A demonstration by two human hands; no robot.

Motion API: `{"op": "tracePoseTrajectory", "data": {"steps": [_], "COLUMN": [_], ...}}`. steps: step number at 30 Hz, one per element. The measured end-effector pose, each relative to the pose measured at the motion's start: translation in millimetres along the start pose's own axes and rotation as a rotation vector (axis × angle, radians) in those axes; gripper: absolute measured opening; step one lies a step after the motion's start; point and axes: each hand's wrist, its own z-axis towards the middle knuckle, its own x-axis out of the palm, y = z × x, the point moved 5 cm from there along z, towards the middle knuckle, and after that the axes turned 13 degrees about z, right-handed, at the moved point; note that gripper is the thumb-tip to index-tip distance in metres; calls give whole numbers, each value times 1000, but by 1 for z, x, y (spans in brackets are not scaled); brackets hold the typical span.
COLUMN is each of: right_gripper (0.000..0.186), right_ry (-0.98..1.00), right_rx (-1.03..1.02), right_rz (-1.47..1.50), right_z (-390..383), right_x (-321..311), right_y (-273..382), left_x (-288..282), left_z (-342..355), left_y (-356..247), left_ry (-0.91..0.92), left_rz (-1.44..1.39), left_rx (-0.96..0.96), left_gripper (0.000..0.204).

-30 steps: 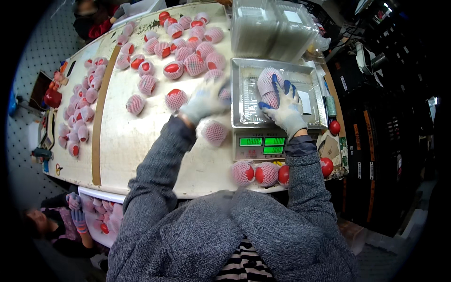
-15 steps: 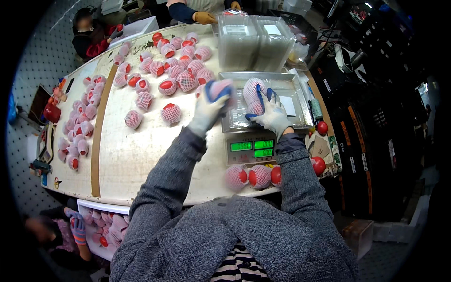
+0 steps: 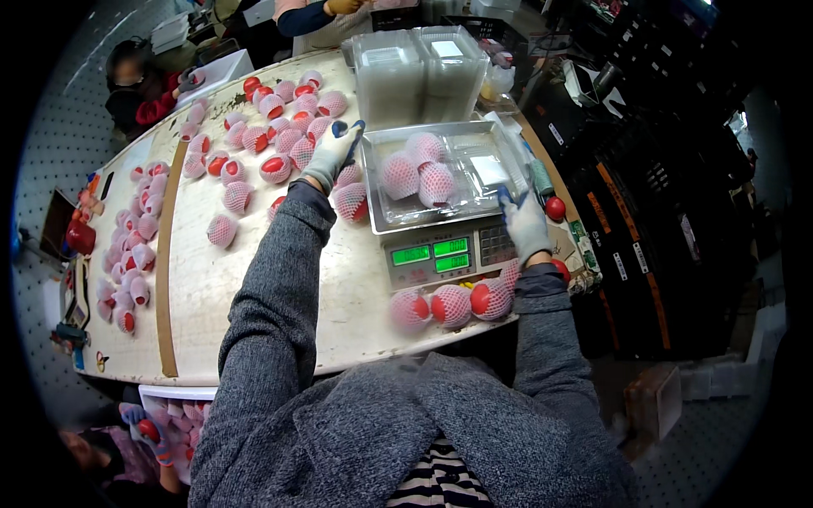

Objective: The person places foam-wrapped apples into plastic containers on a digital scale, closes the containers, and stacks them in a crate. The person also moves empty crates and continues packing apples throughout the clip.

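Note:
A metal tray [image 3: 389, 218] on a green-display scale [image 3: 432, 258] holds a clear container [image 3: 474, 199] with three net-wrapped red fruits [image 3: 436, 183] in its left part and a white square pad at right. My left hand [image 3: 332, 152], in a white glove with blue palm, is open over the netted fruits on the table [image 3: 302, 151], left of the tray. My right hand [image 3: 525, 224], gloved alike, is open, fingertips at the container's right edge. More fruits [image 3: 450, 306] line the front edge below the scale.
Stacked clear containers [image 3: 389, 80] stand behind the tray. Other fruits lie at the table's [image 3: 212, 313] left. Black crates [image 3: 631, 254] are at right. Co-workers work at the back left [image 3: 144, 102], top [image 3: 313, 17] and lower left [image 3: 118, 449], beside white foam boxes.
The container now shows three fruits grouped at left. My left hand has released a fruit and moved up-left over the table. My right hand has left the fruits for the container's right edge.

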Motion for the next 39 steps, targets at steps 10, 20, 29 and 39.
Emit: {"op": "tracePoseTrajectory", "data": {"steps": [10, 20, 29, 39], "right_gripper": [40, 34, 42, 40], "right_ry": [1407, 712, 660, 468], "right_rx": [667, 533, 527, 227], "right_rz": [1408, 1585, 1280, 1228], "right_z": [-84, -63, -62, -53], "right_x": [142, 188, 150, 156], "right_y": [76, 31, 32, 23], "left_x": [46, 44, 51, 49], "left_z": [38, 25, 23, -13], "left_y": [-7, -1, -2, -13], "left_ry": [478, 174, 365, 219], "left_rz": [223, 958, 59, 915], "left_rx": [730, 1023, -148, 1270], "left_gripper": [25, 8, 16, 3]}}
